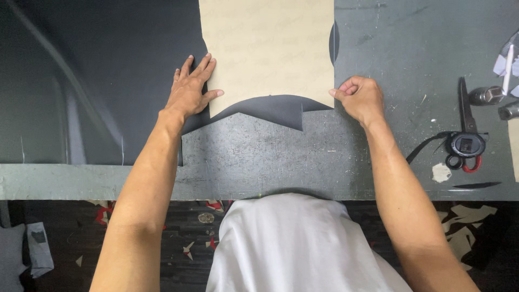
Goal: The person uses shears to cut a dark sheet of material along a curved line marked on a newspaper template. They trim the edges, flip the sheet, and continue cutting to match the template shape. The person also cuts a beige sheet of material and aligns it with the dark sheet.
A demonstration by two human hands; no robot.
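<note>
Bottom centre: white shirt (pixel 294 243) hides the near table edge (pixel 65 181); floor scraps (pixel 208 216) beneath are dim, hard to identify. Mid frame, left hand (pixel 190 92) lies flat, fingers spread, on the left edge of the tan paper sheet (pixel 267 48), clamping nothing. Right hand (pixel 361 97) is curled, thumb and fingers pinched together on the sheet's lower right corner. Tan sheet lies on a dark sheet (pixel 97 70), upper centre, top cut off by the frame. Right: scissors (pixel 466 138), metal pieces (pixel 486 95) partly cropped.
</note>
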